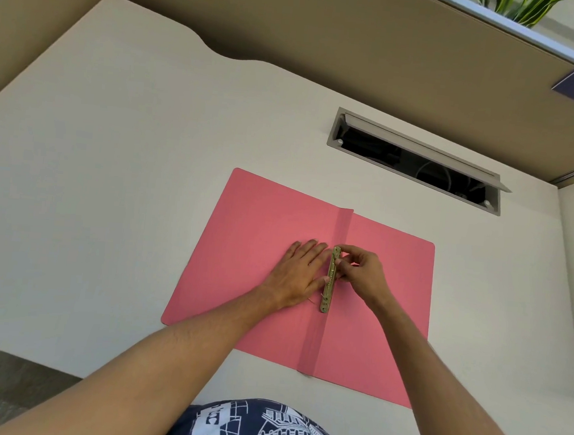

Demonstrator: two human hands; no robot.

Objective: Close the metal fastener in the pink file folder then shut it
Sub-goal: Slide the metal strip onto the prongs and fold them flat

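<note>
The pink file folder (pixel 250 235) lies open and flat on the white desk, its spine fold running from far to near down the middle. A brass metal fastener (pixel 329 282) lies along that fold. My left hand (pixel 298 273) rests flat on the left flap, fingers spread, its thumb against the fastener's left edge. My right hand (pixel 360 271) comes in from the right, its fingertips pinched on the fastener's upper part. The strip's near end, with its holes, is uncovered.
The white desk (pixel 111 169) has a curved cut-out at its far edge. An open cable slot (pixel 417 160) with wires sits just beyond the folder. Tan partition walls stand at the back and left. The desk's near left edge drops to the floor.
</note>
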